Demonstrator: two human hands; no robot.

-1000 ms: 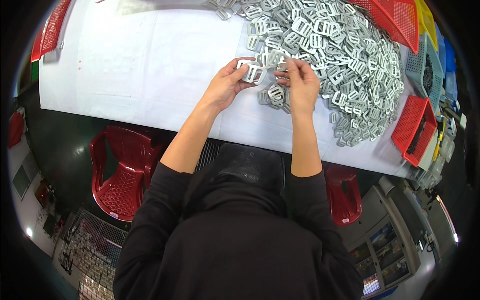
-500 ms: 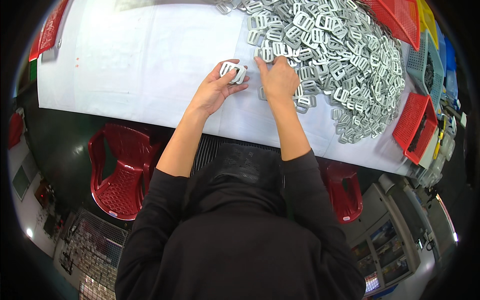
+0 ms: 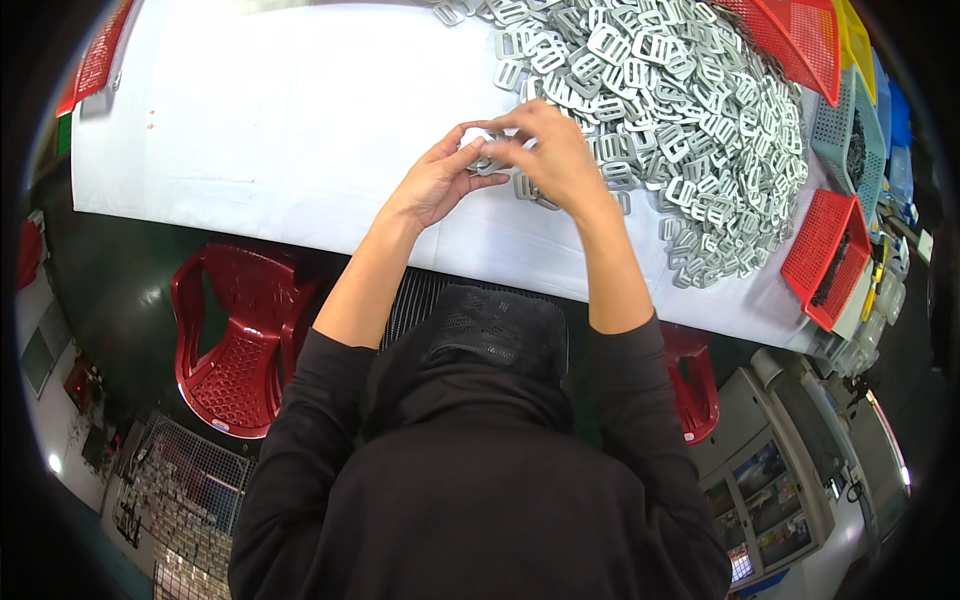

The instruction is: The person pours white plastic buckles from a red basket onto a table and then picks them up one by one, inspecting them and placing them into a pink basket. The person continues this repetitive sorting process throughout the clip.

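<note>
My left hand (image 3: pixel 440 182) is closed around a few silver slide buckles (image 3: pixel 484 146), flat metal frames with slots, held above the white table. Over them reaches my right hand (image 3: pixel 550 150), its fingers bent and meeting the buckles at the left hand's fingertips. The right fingers are smeared by motion, so whether they pinch a buckle is unclear. A large heap of the same silver buckles (image 3: pixel 690 150) spreads over the table's right side, starting just beside and beyond my right hand.
The white-covered table (image 3: pixel 260 130) extends left. A red basket (image 3: pixel 830 262) and a grey-blue basket (image 3: pixel 848 130) with dark pieces stand at the right edge; another red basket (image 3: pixel 795 40) lies behind the heap. A dark red chair (image 3: pixel 235 350) stands at the table's front left.
My right hand has come from the heap's edge leftward to the buckles in my left hand. The left hand stays nearly in place, still holding them.
</note>
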